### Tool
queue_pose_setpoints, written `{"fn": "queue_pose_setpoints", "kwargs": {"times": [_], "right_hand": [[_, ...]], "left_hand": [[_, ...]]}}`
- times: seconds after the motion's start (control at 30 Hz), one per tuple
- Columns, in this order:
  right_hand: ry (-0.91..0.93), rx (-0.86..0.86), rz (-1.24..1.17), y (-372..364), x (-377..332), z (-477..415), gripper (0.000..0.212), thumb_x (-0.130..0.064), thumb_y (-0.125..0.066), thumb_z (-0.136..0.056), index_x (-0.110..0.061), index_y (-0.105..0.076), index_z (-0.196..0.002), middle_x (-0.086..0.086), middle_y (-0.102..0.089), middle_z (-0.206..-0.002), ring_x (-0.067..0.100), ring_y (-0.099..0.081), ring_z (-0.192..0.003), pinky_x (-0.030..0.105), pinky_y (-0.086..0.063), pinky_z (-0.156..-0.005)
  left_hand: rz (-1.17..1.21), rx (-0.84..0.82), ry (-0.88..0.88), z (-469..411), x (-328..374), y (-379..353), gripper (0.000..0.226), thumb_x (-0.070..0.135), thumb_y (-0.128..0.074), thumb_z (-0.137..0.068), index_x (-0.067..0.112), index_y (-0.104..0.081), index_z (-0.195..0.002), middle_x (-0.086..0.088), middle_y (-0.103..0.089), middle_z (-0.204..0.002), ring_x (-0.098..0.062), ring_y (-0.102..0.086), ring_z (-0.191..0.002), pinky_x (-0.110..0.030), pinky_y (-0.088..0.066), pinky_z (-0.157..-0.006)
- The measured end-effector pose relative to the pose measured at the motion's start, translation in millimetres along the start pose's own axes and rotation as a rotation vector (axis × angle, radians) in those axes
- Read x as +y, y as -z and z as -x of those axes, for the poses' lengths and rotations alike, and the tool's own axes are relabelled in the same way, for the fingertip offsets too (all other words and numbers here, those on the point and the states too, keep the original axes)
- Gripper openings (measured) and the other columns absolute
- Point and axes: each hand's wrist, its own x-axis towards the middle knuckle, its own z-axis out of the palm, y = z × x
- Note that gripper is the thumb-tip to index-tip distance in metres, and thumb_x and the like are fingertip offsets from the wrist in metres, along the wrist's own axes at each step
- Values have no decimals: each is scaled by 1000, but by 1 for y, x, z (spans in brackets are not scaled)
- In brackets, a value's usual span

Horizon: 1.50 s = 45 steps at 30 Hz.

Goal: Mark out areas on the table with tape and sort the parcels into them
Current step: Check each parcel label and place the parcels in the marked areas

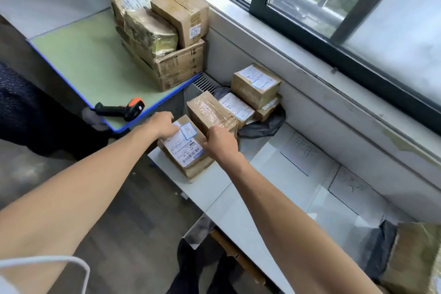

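Observation:
A small brown parcel (pixel 185 150) with a white shipping label lies at the near left corner of the white table (pixel 241 207). My left hand (pixel 162 124) grips its far left edge and my right hand (pixel 220 142) grips its right side. Behind it a taped brown parcel (pixel 210 112) lies next to a labelled parcel (pixel 236 106), and a box (pixel 255 85) is stacked on another further back. Thin tape lines (pixel 293 164) with handwritten paper labels (pixel 304 150) divide the tabletop into areas to the right.
A green table with blue edging (pixel 78 55) stands to the left, bearing stacked cartons (pixel 167 55) and an orange-and-black barcode scanner (pixel 126 108). A person in dark clothing stands at the far left. A wall and window run along the right. More parcels (pixel 412 258) sit at the bottom right.

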Motion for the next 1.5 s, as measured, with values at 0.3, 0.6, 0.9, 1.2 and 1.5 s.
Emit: {"fn": "queue_pose_setpoints", "kwargs": {"times": [0.3, 0.6, 0.9, 1.2, 1.5], "right_hand": [[-189, -2, -650, 22, -6, 7, 21, -9, -65, -82, -10, -74, -101, 5, -70, -95, 19, -64, -77, 33, -55, -65], [-172, 337, -898, 82, 6, 19, 18, -14, -69, -85, -18, -77, -100, -1, -75, -93, 15, -70, -91, 34, -55, -88], [-295, 682, -860, 130, 100, 61, 17, -13, -68, -86, -13, -76, -100, 3, -76, -94, 10, -68, -83, 22, -52, -85], [-374, 807, -958, 143, 186, 112, 14, -10, -68, -86, -14, -76, -97, 0, -74, -90, 18, -71, -89, 37, -56, -89], [-458, 597, -1467, 109, 236, 173, 36, -30, -65, -93, -16, -58, -127, 7, -70, -119, 20, -67, -102, 34, -56, -85]], "left_hand": [[312, 267, 142, 12, -5, 36, 32, 43, -62, -85, 17, -67, -69, -2, -67, -75, -21, -59, -66, -23, -44, -51], [509, 545, -50, 24, 60, 67, 22, 32, -63, -86, 15, -74, -77, -5, -73, -84, -21, -61, -82, -25, -44, -71], [790, 195, -214, 33, 166, 37, 31, 42, -77, -78, 15, -63, -85, -6, -65, -87, -22, -60, -73, -38, -55, -65], [915, -563, -168, 63, 234, -9, 43, 52, -76, -73, 19, -72, -99, 0, -76, -88, -12, -71, -65, -25, -55, -57], [980, -541, -349, 89, 270, -70, 43, 41, -72, -82, 17, -64, -116, -1, -71, -90, -13, -65, -70, -25, -51, -52]]}}
